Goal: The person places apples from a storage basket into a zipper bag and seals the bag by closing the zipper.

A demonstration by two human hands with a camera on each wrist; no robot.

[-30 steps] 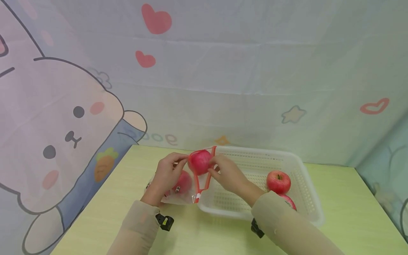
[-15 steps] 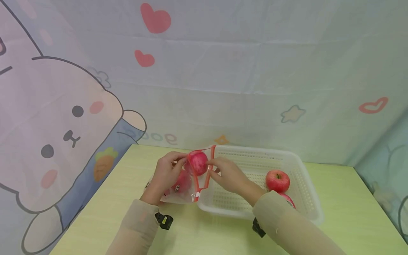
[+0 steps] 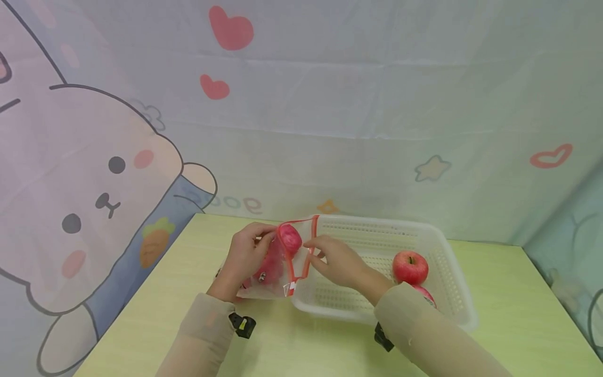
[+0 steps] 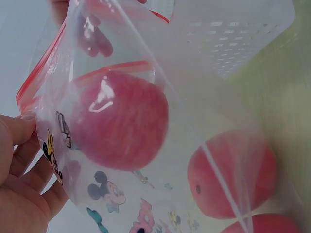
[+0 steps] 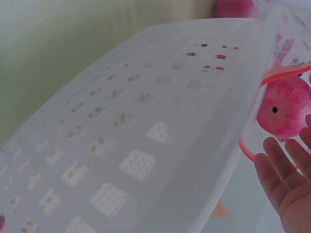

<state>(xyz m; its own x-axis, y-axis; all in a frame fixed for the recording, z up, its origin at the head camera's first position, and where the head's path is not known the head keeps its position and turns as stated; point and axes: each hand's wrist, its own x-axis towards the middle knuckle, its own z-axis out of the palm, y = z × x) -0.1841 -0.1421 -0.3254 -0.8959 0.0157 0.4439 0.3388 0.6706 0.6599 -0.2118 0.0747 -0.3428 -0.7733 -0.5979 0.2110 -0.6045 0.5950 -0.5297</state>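
Observation:
My left hand [image 3: 247,251] pinches the orange-red rim of a clear zip bag [image 4: 160,189] printed with cartoon characters. A red apple [image 3: 291,238] is just inside the bag's mouth, seen through the plastic in the left wrist view. Deeper in the bag lie more apples, one [image 4: 233,174] with another partly beneath the frame edge. My right hand [image 3: 336,260] is at the mouth's other side, its loosely bent fingers [image 5: 277,160] spread close by the apple and not closed round it. The bag's mouth gapes toward the white basket.
A white perforated plastic basket [image 3: 386,224] stands right of the bag, beneath my right forearm. Inside it are a red apple [image 3: 410,268] and another apple [image 3: 425,295] partly hidden by the sleeve. The yellow-green table [image 3: 509,293] meets a printed cloth [image 3: 367,104] at the back.
The apple at the bag's mouth has moved left and deeper into the bag, away from my right fingertips. My left hand keeps its pinch on the rim.

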